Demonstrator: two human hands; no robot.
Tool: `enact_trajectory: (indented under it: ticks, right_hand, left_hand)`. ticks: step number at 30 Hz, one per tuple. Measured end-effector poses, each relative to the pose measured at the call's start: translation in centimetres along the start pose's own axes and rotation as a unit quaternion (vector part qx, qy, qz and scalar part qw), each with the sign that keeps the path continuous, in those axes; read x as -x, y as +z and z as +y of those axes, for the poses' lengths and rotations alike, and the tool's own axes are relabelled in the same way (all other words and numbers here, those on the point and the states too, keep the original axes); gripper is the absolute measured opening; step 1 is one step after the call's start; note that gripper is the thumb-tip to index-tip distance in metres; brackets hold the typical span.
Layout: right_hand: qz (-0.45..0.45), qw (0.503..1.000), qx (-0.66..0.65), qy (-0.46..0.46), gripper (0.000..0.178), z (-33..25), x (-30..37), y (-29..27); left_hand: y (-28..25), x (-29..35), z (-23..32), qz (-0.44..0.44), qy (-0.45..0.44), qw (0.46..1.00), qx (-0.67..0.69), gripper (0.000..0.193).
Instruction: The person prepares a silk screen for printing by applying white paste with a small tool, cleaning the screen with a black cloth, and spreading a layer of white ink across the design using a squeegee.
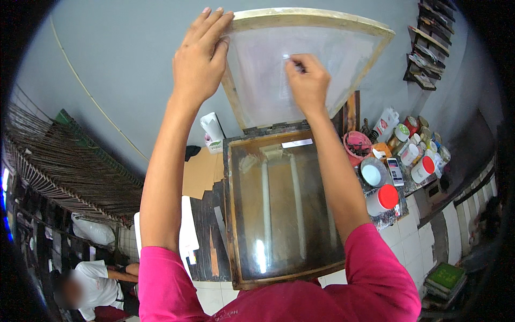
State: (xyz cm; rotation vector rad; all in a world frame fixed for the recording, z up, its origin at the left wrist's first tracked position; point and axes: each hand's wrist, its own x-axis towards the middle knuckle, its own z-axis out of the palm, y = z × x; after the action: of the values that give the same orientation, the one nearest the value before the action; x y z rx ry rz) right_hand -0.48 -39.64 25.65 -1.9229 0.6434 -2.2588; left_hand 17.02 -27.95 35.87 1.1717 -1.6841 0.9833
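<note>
A person in a magenta shirt reaches both bare arms up to a wooden-framed mesh screen (257, 75), which stands tilted up behind a glass-topped box (281, 225), facing the wearer. The left hand (199, 61) is at the screen's upper left corner, its fingers nearly straight and slightly spread, the thumb against the frame; whether they clasp the wood cannot be told. The right hand (311, 83) is in front of the mesh, its fingers curled in toward the thumb — it is blurred, and I cannot tell whether they pinch anything or touch the mesh.

Below, pale tubes (266, 214) show through the glass of the box, and a small white strip (296, 143) lies near its far edge. To its left, on a dark worktop (203, 214), are brown cardboard (199, 172) and white paper (188, 228). To its right stand a pink bucket (354, 153), a pale bowl (373, 174), a phone (395, 172) and a white tub with a red lid (382, 199), among other containers. At lower left — well apart — is another person (102, 282) in a white shirt.
</note>
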Motion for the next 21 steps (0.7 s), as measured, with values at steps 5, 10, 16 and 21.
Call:
enact_trajectory:
  ticks: [5, 10, 16, 21]
  right_hand:
    - [0.037, 0.997, -0.042, -0.046, 0.006, -0.4, 0.0, 1.2]
    - [0.06, 0.997, -0.004, 0.049, 0.007, -0.1, 0.0, -0.3]
    - [0.001, 1.0, -0.006, 0.0, 0.007, 1.9, 1.6, -0.1]
    - [0.068, 0.997, -0.023, 0.021, 0.008, 1.2, -0.1, -0.8]
  left_hand:
    - [0.2, 0.1, 0.2, -0.002, -0.012, 1.0, 0.025, 0.038]
    - [0.0, 0.1, 0.0, -0.013, 0.0, 1.0, 0.012, 0.041]
    - [0.0, 0.2, 0.1, -0.007, -0.007, 1.0, 0.025, 0.038]
    - [0.3, 0.2, 0.1, -0.001, 0.006, 1.0, 0.013, 0.038]
